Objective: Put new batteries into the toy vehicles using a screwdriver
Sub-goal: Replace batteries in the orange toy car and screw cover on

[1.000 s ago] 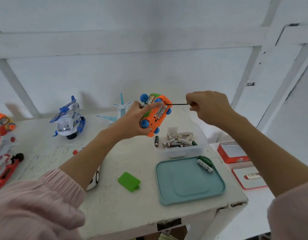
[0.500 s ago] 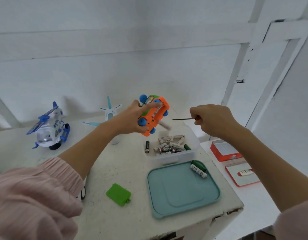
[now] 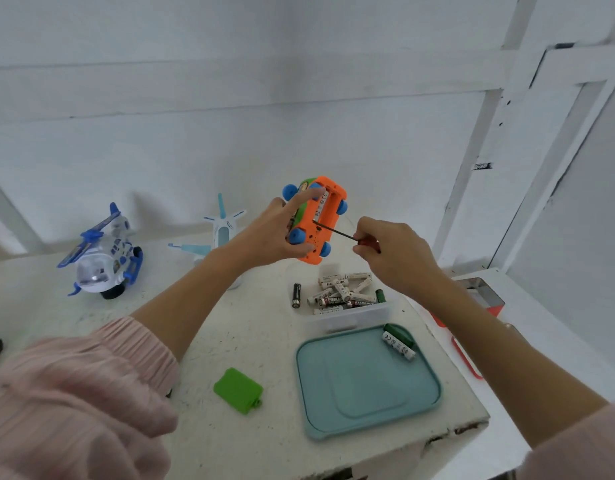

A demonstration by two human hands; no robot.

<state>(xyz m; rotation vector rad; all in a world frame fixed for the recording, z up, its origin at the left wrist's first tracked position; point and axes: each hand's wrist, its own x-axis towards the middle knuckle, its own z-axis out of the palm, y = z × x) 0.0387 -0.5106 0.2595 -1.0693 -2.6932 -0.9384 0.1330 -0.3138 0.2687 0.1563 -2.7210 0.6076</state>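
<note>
toy car: orange toy car (image 3: 316, 223) sat mid-frame, lifted well above the table (image 3: 257, 341), belly turned up toward the camera with its battery bay uncovered and white cells showing inside.
left hand: left hand (image 3: 275, 233) gripped the car around its body, fingers curled over the upper side with one fingertip on the cells, thumb under the lower edge.
right hand: right hand (image 3: 392, 251) pinched the red handle of the screwdriver (image 3: 337, 232), fingers closed tight; the thin shaft reached left, its tip at the bay's edge.
handling: car looked light, hollow, hard plastic, likely slick; blue wheels would roll, so hold on the body sides seemed best, not the wheels.
cells: small, smooth, prone to rolling; probably sprung in place and apt to pop out when levered.
cover: green cover (image 3: 237, 390) lay flat at lower centre of the frame, on the table, thin with a small tab, probably easy to snap.
spare stock: clear tub (image 3: 351, 315) of batteries stood below the car; teal lid (image 3: 368, 382) in front held two loose cells (image 3: 399, 342).
other toys: helicopter (image 3: 102, 258) at left, white plane (image 3: 223, 230) behind the left wrist.
</note>
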